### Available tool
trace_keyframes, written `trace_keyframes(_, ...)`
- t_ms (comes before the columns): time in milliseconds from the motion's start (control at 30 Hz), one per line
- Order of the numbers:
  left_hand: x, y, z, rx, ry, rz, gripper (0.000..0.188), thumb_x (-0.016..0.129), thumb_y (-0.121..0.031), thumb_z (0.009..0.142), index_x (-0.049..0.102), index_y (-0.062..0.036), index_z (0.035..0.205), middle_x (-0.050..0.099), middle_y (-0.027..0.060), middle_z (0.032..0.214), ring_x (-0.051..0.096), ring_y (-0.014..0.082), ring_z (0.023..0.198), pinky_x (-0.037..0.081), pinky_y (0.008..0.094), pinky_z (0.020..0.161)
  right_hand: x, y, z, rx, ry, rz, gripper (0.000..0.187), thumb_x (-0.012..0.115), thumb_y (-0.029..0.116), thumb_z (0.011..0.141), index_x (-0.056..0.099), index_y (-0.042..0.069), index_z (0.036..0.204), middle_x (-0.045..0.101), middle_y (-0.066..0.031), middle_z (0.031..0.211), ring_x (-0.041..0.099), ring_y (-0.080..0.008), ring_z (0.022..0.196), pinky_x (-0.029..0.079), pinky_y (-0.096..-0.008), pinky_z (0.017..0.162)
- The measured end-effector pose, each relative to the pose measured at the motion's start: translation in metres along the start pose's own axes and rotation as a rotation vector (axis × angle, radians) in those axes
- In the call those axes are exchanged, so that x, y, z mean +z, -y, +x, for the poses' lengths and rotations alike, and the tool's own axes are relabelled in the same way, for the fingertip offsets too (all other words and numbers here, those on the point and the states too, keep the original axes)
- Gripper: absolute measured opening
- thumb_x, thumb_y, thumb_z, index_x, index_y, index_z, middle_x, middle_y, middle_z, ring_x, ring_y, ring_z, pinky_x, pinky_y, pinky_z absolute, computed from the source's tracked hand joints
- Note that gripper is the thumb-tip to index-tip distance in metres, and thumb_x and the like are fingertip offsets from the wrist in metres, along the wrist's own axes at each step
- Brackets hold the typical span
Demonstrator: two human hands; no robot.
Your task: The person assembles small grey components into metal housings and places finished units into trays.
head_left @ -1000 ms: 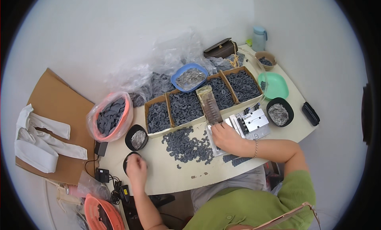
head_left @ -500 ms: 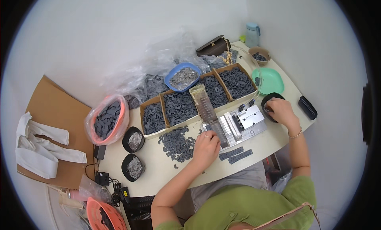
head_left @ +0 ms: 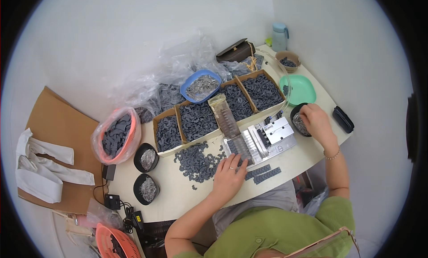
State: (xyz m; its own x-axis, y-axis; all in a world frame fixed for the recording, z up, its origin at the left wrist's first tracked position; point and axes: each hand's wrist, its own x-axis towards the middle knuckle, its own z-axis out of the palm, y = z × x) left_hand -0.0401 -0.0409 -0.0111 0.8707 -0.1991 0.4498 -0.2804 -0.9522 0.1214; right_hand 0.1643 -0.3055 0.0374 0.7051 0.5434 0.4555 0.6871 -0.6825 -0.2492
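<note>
My left hand (head_left: 229, 180) rests at the near left end of a metal fixture (head_left: 267, 144), fingers spread and touching a ribbed slotted block (head_left: 241, 150) loaded with dark pieces. My right hand (head_left: 317, 124) is at a black bowl (head_left: 300, 120) of thin metal pins, right of the fixture. Its fingers are bent together at the rim; what they pinch is too small to make out. A clear ribbed strip (head_left: 224, 116) leans from the divided box to the block. Two rows of joined grey pieces (head_left: 267, 175) lie before the fixture. Loose grey pieces (head_left: 198, 162) are heaped to the left.
A divided cardboard box (head_left: 196, 135) of grey pieces stands behind, with a blue tray (head_left: 201, 86) of pins on it. Two black bowls (head_left: 146, 189) of pins sit left, near a pink basket (head_left: 117, 137). A green tray (head_left: 303, 91) and black case (head_left: 343, 120) lie right.
My right hand has lifted slightly out of the black bowl, so the pins show. My left hand has shifted a little toward me, with its fingers more spread. The view has moved slightly.
</note>
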Motion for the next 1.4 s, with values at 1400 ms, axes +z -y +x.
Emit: trace_keyframes(1400,-0.119,0.232,-0.085,-0.806,0.089,0.325,0.008,0.055,-0.009,0.082,0.058,-0.0024,0.081,0.06,0.0197,0.083,0.061,0.038,0.08,0.048,0.048,0.07,0.17,0.165,0.251,-0.275,0.448,0.165,0.02,0.069,0.019,0.075,0.071,0.006,0.09,0.069,-0.0153,0.093,0.066,-0.0325,0.091,0.052,-0.0408,0.08)
